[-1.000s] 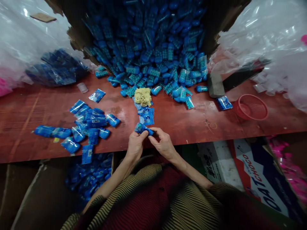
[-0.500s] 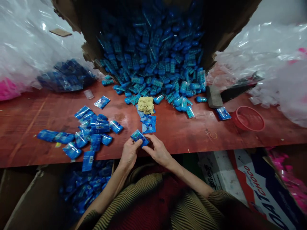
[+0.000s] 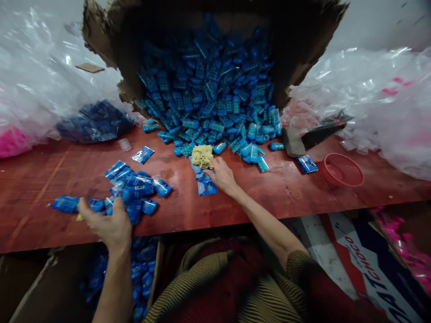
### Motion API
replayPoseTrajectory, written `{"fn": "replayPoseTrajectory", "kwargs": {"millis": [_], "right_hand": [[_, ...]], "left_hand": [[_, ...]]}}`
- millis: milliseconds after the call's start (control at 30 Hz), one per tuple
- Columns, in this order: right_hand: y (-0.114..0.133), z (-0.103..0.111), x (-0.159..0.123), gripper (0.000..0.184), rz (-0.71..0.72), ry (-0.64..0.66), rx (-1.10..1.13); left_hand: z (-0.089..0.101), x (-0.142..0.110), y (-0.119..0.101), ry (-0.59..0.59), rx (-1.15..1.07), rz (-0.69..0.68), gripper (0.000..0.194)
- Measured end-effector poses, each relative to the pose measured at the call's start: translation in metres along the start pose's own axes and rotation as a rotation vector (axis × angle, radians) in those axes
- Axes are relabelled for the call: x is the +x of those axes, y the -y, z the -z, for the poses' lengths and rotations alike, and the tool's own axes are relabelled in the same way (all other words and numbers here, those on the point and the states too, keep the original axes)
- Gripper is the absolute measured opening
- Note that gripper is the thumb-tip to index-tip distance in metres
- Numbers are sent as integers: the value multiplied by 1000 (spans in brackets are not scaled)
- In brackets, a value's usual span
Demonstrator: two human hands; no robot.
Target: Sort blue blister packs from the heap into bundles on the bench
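Observation:
My left hand (image 3: 112,224) is held with thumb and fingers spread apart over the near side of a pile of filled blue packets (image 3: 139,186) on the table's left. A slightly blurred packet lies just beyond its fingertips. My right hand (image 3: 222,176) reaches out with fingers extended, its tips at a crumpled pale yellow lump (image 3: 202,156), perhaps a cloth. Flat blue sachets (image 3: 206,187) lie under and in front of this lump, partly hidden by the hand. Behind it spill many blue-capped clear containers of turquoise pellets (image 3: 215,121).
A torn cardboard box (image 3: 101,27) lies open at the back. To the right are a grey block (image 3: 293,142), a single blue packet (image 3: 307,164) and a red basket (image 3: 341,169). Clear plastic bags flank both sides. Below the table's left edge, a box holds blue packets (image 3: 143,273).
Both hands have parted from the blue packet they held together. My left hand has moved left to the pile and opened; my right has moved forward to the yellow lump.

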State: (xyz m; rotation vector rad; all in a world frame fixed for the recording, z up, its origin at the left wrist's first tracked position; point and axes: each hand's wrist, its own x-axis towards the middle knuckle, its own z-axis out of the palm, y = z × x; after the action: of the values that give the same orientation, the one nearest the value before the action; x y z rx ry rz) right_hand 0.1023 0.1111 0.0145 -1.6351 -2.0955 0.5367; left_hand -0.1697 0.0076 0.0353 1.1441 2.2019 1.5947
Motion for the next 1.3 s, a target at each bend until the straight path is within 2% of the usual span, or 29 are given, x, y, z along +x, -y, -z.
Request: {"fn": "replayPoseTrajectory", "kwargs": {"millis": [33, 67, 100, 200, 300, 400, 500, 567, 633, 733, 867, 1000, 1300], "right_hand": [[0, -2, 13, 53, -18, 24, -64], [-1, -5, 25, 59, -43, 50, -120], [-2, -9, 36, 59, -54, 76, -162], [-6, -18, 59, 35, -52, 105, -201], [-9, -16, 62, 34, -33, 102, -209], [-7, -5, 41, 34, 9, 67, -257], [-4, 1, -1, 38, 68, -14, -309], [-7, -4, -32, 43, 152, 71, -315], [-13, -14, -59, 48, 174, 143, -337], [-24, -25, -81, 51, 178, 178, -349], [-28, -28, -85, 39, 159, 137, -313], [-20, -28, -81, 29, 112, 37, -277], [-15, -34, -80, 24, 89, -39, -234]], "left_hand": [[-2, -4, -1, -89, 78, -73, 60], [-7, -11, -3, -120, 118, -127, 60], [-13, -19, -6, -80, 123, -156, 56], [-37, -46, -15, 176, 36, -159, 37], [-62, -69, -19, 409, -55, -162, 29], [-85, -83, -19, 544, -33, -196, 35], [-102, -89, -16, 643, 119, -275, 46], [-109, -93, -12, 707, 270, -343, 49], [-112, -98, -7, 753, 432, -418, 52], [-112, -107, -3, 762, 632, -528, 57], [-111, -114, -2, 732, 747, -595, 57], [-110, -114, -4, 717, 755, -601, 54], [-110, -116, -12, 700, 715, -525, 51]]}}
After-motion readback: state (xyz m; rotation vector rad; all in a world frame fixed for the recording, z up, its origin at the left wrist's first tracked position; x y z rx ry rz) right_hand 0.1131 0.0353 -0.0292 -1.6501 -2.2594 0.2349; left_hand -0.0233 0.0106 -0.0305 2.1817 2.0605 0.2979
